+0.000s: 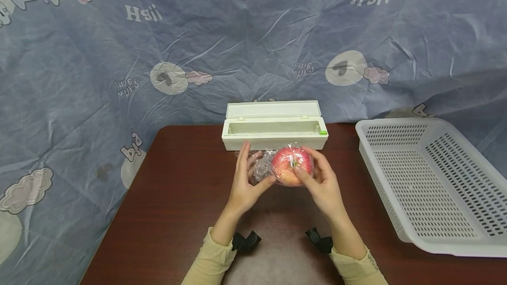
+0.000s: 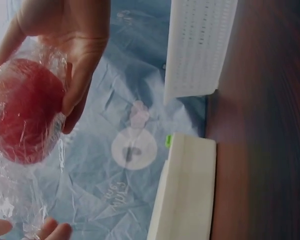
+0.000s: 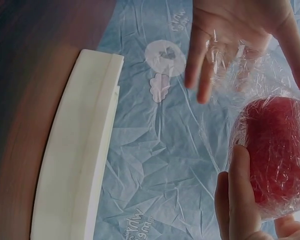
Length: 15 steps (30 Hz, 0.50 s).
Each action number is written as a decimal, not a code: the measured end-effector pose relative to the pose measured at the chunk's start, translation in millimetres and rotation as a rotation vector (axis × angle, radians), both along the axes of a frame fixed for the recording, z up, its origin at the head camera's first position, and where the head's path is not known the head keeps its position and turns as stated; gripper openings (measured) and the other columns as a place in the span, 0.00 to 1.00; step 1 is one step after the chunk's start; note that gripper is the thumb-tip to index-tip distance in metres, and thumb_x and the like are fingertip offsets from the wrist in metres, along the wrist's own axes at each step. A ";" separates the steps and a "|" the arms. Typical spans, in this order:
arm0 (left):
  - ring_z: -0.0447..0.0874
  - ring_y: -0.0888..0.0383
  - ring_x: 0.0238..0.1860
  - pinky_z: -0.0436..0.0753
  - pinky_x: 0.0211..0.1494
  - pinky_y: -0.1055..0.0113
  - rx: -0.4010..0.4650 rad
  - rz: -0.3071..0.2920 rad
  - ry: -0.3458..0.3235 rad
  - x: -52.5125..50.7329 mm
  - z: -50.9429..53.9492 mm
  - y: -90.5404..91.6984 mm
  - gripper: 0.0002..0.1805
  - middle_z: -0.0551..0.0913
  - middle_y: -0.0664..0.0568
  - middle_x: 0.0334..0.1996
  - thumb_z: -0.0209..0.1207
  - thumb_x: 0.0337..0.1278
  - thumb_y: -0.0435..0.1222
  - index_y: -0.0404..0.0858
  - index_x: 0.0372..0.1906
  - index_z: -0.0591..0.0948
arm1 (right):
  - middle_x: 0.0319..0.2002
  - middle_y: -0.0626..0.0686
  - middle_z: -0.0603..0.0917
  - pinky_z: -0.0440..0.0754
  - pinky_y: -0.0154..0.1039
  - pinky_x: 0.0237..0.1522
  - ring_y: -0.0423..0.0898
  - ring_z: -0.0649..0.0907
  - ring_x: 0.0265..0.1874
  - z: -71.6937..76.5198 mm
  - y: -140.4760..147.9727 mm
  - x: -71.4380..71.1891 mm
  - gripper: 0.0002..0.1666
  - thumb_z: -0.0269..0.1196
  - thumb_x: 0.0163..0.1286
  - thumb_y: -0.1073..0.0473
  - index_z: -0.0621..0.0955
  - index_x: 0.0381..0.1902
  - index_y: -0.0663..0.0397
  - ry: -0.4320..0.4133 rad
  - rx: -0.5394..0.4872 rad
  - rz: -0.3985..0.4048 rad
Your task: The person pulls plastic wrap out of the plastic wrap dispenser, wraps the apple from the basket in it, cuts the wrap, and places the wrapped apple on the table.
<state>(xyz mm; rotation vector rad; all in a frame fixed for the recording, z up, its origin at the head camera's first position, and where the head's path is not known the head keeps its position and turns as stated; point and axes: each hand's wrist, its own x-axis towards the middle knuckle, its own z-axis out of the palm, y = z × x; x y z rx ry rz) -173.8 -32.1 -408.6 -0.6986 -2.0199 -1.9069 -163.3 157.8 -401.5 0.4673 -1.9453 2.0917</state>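
Observation:
A red and yellow apple is wrapped in clear plastic wrap, which bunches out on its left side. My right hand grips the apple, thumb on the near face and fingers round the far right side. On the left, my left hand is spread beside the loose wrap, its fingers extended and its thumb near the apple. In the right wrist view, the left hand has straight fingers, some seen through the film. The left wrist view shows the right hand holding the apple in the air.
Behind the hands stands a long white wrap dispenser box with its lid raised and a green slider at the right. A white perforated basket sits at the right of the dark wooden table. Patterned blue-grey cloth hangs behind.

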 end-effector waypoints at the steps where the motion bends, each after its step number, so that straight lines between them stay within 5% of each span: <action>1: 0.60 0.35 0.65 0.60 0.64 0.42 0.013 0.000 0.009 0.2 0.0 0.6 0.55 0.41 0.33 0.71 0.64 0.52 0.51 0.25 0.71 0.45 | 0.52 0.57 0.72 0.82 0.35 0.35 0.44 0.79 0.42 0.0 -0.2 0.0 0.30 0.58 0.63 0.75 0.66 0.63 0.65 0.001 0.003 -0.001; 7: 0.57 0.34 0.66 0.61 0.65 0.47 0.086 -0.021 0.052 3.2 1.8 4.1 0.46 0.45 0.31 0.70 0.64 0.55 0.34 0.21 0.69 0.49 | 0.52 0.58 0.72 0.82 0.35 0.36 0.44 0.79 0.43 -0.5 -1.5 -0.3 0.30 0.59 0.63 0.74 0.67 0.63 0.65 0.003 0.013 0.001; 12: 0.61 0.32 0.63 0.68 0.61 0.53 0.145 -0.011 0.119 4.5 4.3 6.5 0.42 0.58 0.30 0.66 0.62 0.46 0.16 0.20 0.67 0.54 | 0.52 0.57 0.72 0.82 0.34 0.37 0.44 0.78 0.44 -1.4 -1.9 -0.6 0.30 0.60 0.63 0.74 0.67 0.62 0.64 -0.003 0.038 -0.016; 15: 0.62 0.30 0.61 0.71 0.59 0.55 0.180 -0.012 0.145 3.9 4.1 6.9 0.41 0.63 0.30 0.63 0.61 0.44 0.14 0.19 0.66 0.56 | 0.52 0.56 0.72 0.82 0.34 0.37 0.44 0.78 0.44 -1.5 -1.9 -0.7 0.30 0.60 0.62 0.74 0.67 0.62 0.64 -0.003 0.051 -0.027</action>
